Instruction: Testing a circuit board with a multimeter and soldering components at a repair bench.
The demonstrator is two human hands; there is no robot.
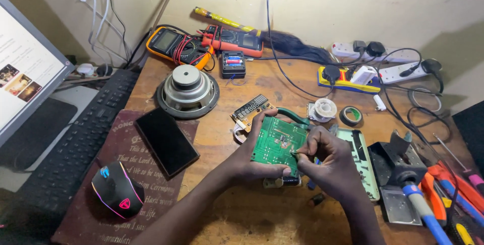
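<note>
Showing a wooden workbench (262,215) on which a green circuit board (276,143) is being worked by two bare hands. The board is held tilted off the bench, its solder side turned up toward the camera and its long axis running from the lower left, where it is gripped, to the upper right. The left hand (249,162) is clamped on the board's near edge, thumb along the bottom and fingers curled over the far left side. The right hand (325,157) is closed, fingertips pinched together on something small at the board's right edge; what is pinched is too small to be told. A smaller display board (250,108) is joined by a ribbon just beyond the left grip, and a green-handled tool (292,117) lies just behind the board.

As a judgement, the work is midway: the board is already out of its pale green casing (364,160), which lies open just right of the right hand, while the soldering iron (426,213) rests unused in its stand (396,162), further right. A solder reel (322,109) and a tape roll (351,116) are seen beyond the grip; a speaker (187,89), a dark phone (167,140) and a mouse (117,189) lie well to the left of it.
</note>
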